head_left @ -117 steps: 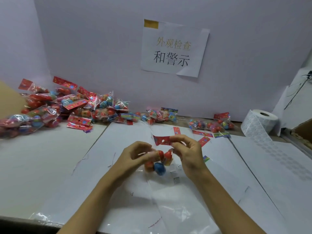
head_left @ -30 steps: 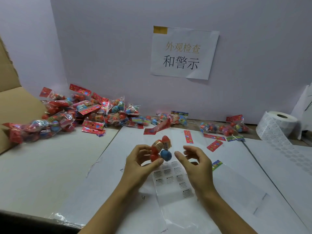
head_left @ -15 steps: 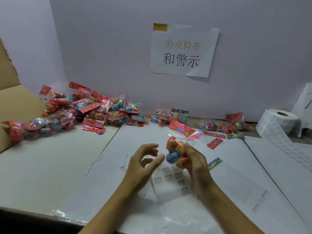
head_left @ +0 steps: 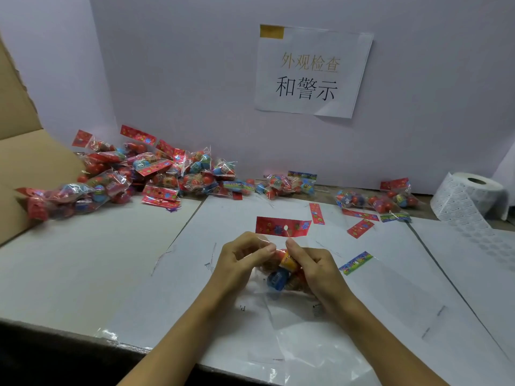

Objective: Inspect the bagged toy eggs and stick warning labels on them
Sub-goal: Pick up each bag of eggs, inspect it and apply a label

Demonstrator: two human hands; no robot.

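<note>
Bagged toy eggs (head_left: 281, 270) are held above the white table (head_left: 83, 260), approx. centre, w/ the red header card (head_left: 282, 226) standing upright over the fingers. The bag is pinched near its top by the left hand (head_left: 242, 259) and gripped by the right hand (head_left: 312, 264), fingers curled on both. A pile of bags (head_left: 133, 174) is heaped at the back left; a label roll (head_left: 471, 199) is set far right.

A paper sign (head_left: 312, 71) with Chinese characters is taped to the pale backboard (head_left: 181, 65); a brown cardboard box (head_left: 22, 165) stands at the tabletop's (head_left: 83, 260) left edge.
</note>
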